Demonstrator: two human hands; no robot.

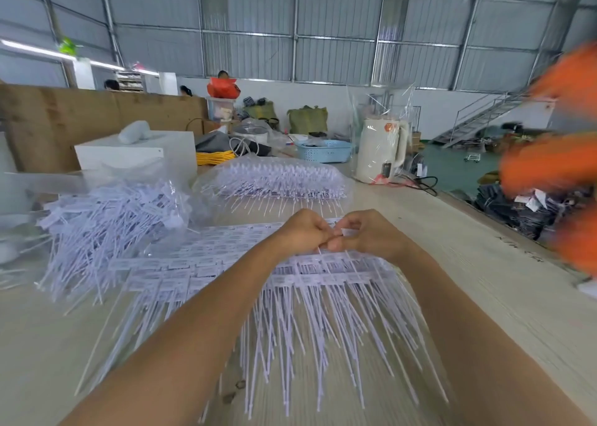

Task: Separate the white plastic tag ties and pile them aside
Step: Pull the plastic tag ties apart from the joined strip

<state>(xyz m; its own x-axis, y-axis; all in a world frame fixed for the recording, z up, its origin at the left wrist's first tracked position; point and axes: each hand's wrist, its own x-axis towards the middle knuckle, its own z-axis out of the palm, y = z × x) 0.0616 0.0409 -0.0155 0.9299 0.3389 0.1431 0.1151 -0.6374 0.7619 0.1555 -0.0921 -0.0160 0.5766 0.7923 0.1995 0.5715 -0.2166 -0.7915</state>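
Joined strips of white plastic tag ties [310, 283] lie spread on the pale table [484, 280] in front of me, tails pointing toward me. My left hand [305, 230] and my right hand [368, 235] meet above the strips' far edge. Both pinch a white tag tie [344, 232] between their curled fingers. A loose pile of separated ties [100, 228] lies at the left, partly on clear plastic. A further stack of joined strips in a clear bag [277, 177] sits beyond my hands.
A white kettle wrapped in film [381, 149] stands at the back right by a blue basket [323, 151]. A white box [135, 154] is at the back left. A blurred person in orange [555, 160] is at the table's right edge.
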